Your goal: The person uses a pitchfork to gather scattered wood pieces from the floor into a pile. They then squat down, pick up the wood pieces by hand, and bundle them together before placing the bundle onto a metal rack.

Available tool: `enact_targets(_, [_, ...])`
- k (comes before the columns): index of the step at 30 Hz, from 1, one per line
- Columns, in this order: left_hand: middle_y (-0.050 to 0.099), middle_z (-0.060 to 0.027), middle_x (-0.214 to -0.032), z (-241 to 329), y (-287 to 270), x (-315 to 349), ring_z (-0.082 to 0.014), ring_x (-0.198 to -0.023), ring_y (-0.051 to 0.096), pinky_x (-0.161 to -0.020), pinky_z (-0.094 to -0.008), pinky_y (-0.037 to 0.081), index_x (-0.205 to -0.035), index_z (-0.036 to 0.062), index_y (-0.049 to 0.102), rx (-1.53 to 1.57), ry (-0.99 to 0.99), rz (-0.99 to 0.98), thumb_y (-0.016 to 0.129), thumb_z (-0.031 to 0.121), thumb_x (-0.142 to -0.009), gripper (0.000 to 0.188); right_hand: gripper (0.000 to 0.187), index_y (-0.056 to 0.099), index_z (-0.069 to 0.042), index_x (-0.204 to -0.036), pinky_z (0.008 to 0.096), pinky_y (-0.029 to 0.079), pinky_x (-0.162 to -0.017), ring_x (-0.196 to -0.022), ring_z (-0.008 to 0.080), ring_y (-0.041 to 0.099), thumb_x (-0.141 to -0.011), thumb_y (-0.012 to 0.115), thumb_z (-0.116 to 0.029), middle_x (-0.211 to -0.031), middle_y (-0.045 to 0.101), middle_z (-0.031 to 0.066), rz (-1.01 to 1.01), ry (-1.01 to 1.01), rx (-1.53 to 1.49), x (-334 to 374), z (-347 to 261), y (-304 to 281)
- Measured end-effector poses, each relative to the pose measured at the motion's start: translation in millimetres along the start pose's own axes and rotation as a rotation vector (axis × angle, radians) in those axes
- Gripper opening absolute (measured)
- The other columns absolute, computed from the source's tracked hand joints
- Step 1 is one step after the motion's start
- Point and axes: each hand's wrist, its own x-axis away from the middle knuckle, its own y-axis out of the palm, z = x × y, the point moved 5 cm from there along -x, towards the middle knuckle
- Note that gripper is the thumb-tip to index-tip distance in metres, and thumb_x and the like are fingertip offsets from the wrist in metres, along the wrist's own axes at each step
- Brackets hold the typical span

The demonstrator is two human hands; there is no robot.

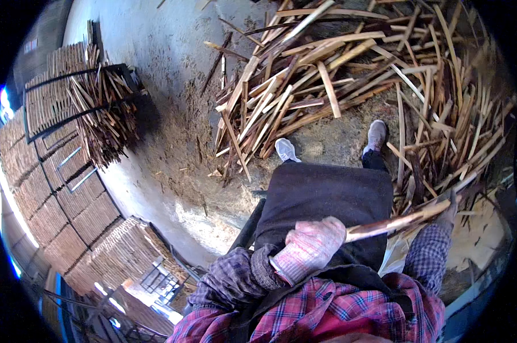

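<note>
My left hand, in a pale knit glove, is wrapped in a fist around the near end of a long wooden stick. The stick runs out to my right across my dark apron. My right hand meets its far end past my plaid sleeve, but that hand is small and partly hidden there, so I cannot tell whether it is clamped on the stick or only resting against it.

Below the apron my two grey shoes stand on a concrete floor dusted with sawdust and chips. Just beyond my feet and off to my right lies a big loose pile of wood strips, tangled every which way.

Further off on my left, sorted strips sit in a black metal rack, and tidy stacked bundles line the wall.

As I judge it, a good share is already stacked, yet the loose pile is large, so plenty is left, with one stick in hand now.
</note>
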Motion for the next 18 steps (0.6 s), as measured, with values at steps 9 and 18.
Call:
enact_targets(9, [0.063, -0.0151, -0.080, -158, 37, 37, -0.0312, -0.072, 0.064, -0.053, -0.0454, 0.049, -0.091, 0.0005, 0.049, 0.150, 0.216, -0.166, 0.045, 0.012, -0.078, 0.018, 0.060, 0.031, -0.008, -0.133, 0.0486, 0.016, -0.106, -0.130, 0.0285, 0.020, -0.089, 0.034, -0.048, -0.140, 0.024, 0.0148, -0.072, 0.209, -0.188, 144, 57, 50])
enact_targets(18, [0.059, -0.0127, -0.066, -169, -10, 52, -0.0306, -0.062, 0.062, -0.052, -0.0453, 0.046, -0.081, 0.0073, 0.049, -0.232, 0.127, 0.005, 0.049, 0.017, -0.075, 0.012, 0.014, 0.054, -0.007, -0.079, 0.0280, 0.042, -0.043, -0.048, 0.0172, 0.050, -0.076, 0.063, -0.017, -0.059, 0.049, 0.0031, -0.064, 0.080, -0.393, 213, 47, 89])
